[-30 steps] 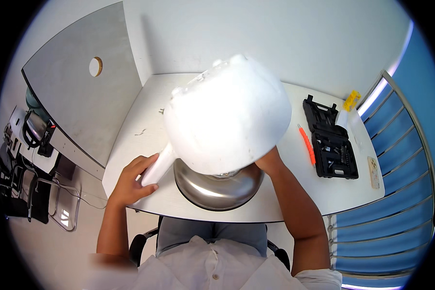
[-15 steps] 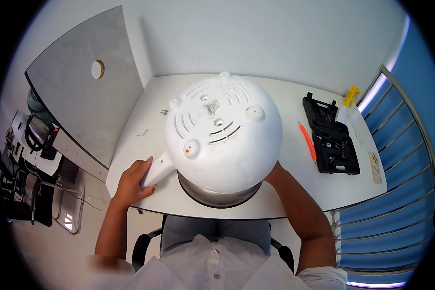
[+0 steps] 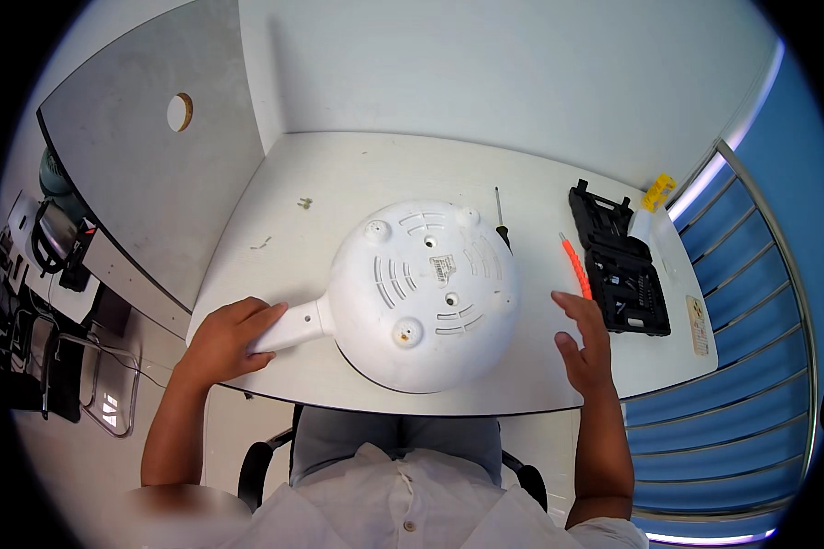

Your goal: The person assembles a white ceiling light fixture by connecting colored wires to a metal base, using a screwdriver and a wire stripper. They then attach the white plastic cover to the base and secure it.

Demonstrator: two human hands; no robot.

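A white electric cooking pot lies upside down at the front middle of the table. Its round base carries vent slots, small feet, two screw holes and a label. On the left, my left hand is wrapped around the end of the pot's handle. My right hand is off the pot, to its right, above the table. Its fingers and thumb are apart and hold nothing. Just behind the pot's right side lies a thin screwdriver with a dark handle, partly hidden by the pot.
An open black tool case with bits lies on the right, beside an orange flexible shaft. Behind it are a yellow holder and a white object. Small loose bits lie on the left. A grey panel borders the left edge.
The pot has come down from a raised tilt over a metal rim and now lies flatter, nearer me. My right hand has let go and moved right. The screwdriver has come into view.
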